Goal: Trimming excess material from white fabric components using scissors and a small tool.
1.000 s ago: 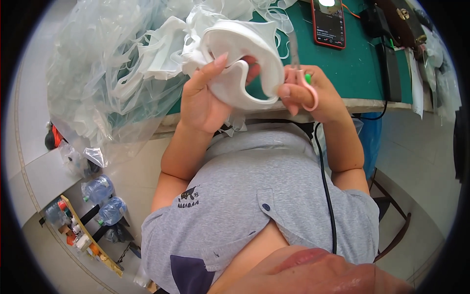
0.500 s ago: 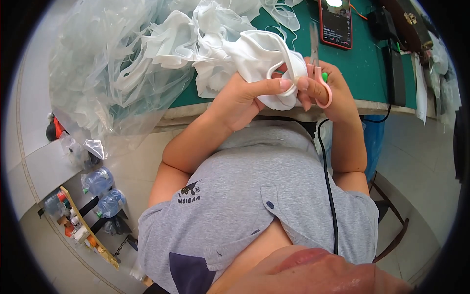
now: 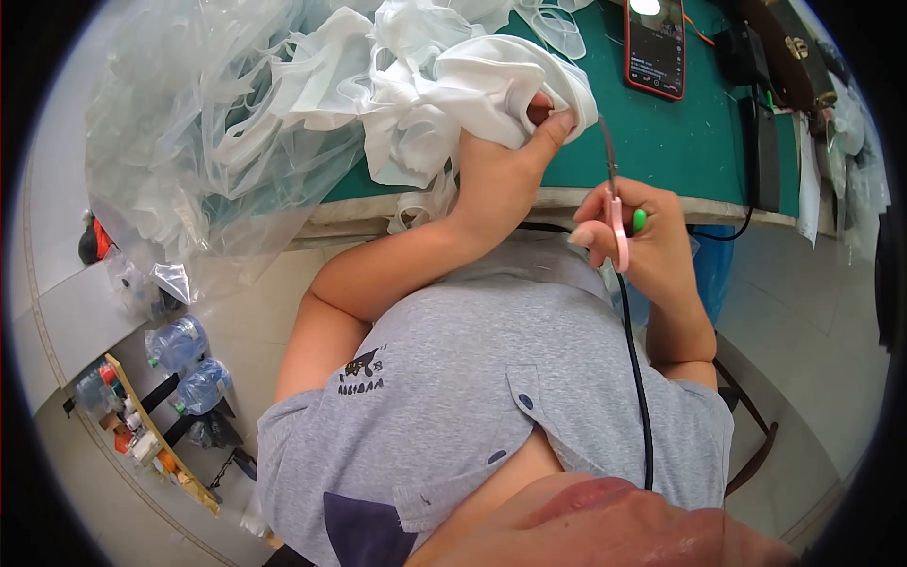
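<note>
- A pale-floored room is surrounding a green worktop (image 3: 699, 156) with a worn, light-coloured front edge.
- A large clear plastic bag (image 3: 175, 222) is lying across the worktop's left side and drooping over the front edge; whitish pieces are showing through its film, too jumbled to count.
- At the lower left, a yellow-edged shelf (image 3: 153, 424) is carrying small bottles and boxes, too small to tell apart; two bluish clear plastic bottles (image 3: 202, 386) are resting just beside it.
- The left hand (image 3: 510, 170) is holding a smooth white fabric piece with rounded, thick-rimmed edges (image 3: 487, 71) above the worktop, its thumb pressing the near rim and other fingers reaching inside the opening.
- The right hand (image 3: 652, 241) is holding pink-handled metal scissors with a green part (image 3: 620, 231), its fingers curling loosely around the handle; the blades are pointing up near the fabric's right edge, and whether they are touching it I cannot tell.
- A heap of crumpled white fabric (image 3: 326, 71) is sitting left of the held piece.
- A red-cased phone (image 3: 654, 47) with a lit screen is lying beyond the scissors, and a long black power strip (image 3: 759, 156) is lying further right.
- A black cable (image 3: 634, 378) is running down over the wearer's grey shirt (image 3: 472, 350).
</note>
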The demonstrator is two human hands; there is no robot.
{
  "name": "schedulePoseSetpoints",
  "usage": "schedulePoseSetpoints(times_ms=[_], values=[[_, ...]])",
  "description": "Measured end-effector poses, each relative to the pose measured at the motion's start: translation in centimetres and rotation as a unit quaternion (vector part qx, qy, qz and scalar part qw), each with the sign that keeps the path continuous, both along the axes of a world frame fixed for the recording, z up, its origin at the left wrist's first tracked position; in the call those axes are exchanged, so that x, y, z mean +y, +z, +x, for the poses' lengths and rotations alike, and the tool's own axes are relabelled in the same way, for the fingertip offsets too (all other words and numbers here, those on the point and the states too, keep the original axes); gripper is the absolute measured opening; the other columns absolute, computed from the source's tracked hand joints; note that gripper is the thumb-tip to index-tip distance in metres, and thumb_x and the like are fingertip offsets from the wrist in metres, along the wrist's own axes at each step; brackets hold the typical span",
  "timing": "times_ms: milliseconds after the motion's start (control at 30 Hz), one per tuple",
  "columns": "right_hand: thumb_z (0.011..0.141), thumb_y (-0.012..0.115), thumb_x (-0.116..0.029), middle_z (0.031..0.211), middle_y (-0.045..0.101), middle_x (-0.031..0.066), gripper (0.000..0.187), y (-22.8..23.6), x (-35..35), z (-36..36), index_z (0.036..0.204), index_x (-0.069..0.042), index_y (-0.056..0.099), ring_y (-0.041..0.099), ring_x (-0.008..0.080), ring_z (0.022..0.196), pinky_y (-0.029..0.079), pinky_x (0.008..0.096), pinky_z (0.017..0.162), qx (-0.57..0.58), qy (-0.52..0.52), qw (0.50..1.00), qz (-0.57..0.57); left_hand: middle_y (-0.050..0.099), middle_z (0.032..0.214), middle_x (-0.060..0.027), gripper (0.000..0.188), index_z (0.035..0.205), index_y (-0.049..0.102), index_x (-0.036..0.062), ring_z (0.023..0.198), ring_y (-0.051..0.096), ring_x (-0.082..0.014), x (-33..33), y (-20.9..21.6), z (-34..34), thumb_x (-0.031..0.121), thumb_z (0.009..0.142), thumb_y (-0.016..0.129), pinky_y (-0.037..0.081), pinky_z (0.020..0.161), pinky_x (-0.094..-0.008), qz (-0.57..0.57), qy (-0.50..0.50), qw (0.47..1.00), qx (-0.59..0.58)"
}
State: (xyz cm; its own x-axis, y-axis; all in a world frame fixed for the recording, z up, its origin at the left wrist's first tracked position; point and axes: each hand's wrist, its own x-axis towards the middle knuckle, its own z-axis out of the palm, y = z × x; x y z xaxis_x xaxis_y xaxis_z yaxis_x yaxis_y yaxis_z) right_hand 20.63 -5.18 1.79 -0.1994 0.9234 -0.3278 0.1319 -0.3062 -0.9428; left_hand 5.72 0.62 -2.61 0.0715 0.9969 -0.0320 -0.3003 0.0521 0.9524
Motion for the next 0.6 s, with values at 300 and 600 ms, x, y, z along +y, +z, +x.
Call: schedulePoseSetpoints(times_ms=[300,600], values=[[0.086,0.065,-0.035,0.053,0.054,0.0014,0.036,-2.6,-0.5,-0.4,0.076,-0.001,0.059,0.05,0.0068,0.046,0.031,0.0199,0.045,0.029,0.002,0.998,-0.05,0.057,0.078,-0.0018,0.017,0.086,0.057,0.0011,0.069,0.052,-0.0101,0.9,-1.5,2.1,0.008,0.079,0.071,0.043,0.061,-0.026,0.051,0.06,0.996,0.034],[0.085,0.064,-0.042,0.052,0.057,0.0024,0.04,-3.4,1.5,0.9,0.077,-0.004,0.061,0.049,0.0044,0.043,0.025,0.0175,0.041,0.004,0.028,0.994,-0.102,0.056,0.078,-0.0009,0.015,0.086,0.056,0.0024,0.069,0.052,-0.0095,1.4,-2.1,1.5,0.005,0.079,0.07,0.043,0.062,-0.025,-0.004,0.042,0.999,-0.01]])
